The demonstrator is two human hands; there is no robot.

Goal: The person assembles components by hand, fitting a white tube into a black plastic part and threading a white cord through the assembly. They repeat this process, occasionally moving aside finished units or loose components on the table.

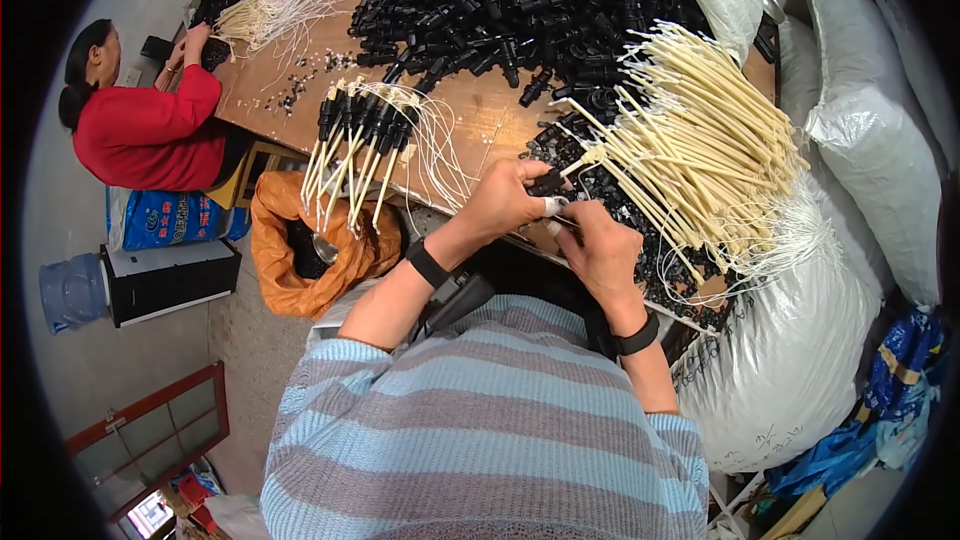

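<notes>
My left hand (pixel 500 200) is closed around a small black plastic connector (pixel 545 183) at the table's near edge. My right hand (pixel 606 252) meets it just to the right, its thumb and fingers pinched together by the left fingertips. What lies in that pinch is too small to make out. White tape wraps a fingertip where the hands meet. Right beyond the hands lie small black parts (pixel 655 275) and a big bundle of cream-coloured sleeved wires (pixel 700 140) with thin white ends. To the left, finished-looking wires with black connectors (pixel 365 120) hang over the edge.
A large heap of black connectors (pixel 520 0) covers the far side of the wooden table (pixel 470 125). An orange sack (pixel 275 270) stands below at left. White woven sacks (pixel 790 360) crowd the right. Another person in red (pixel 150 130) works at the table's far left.
</notes>
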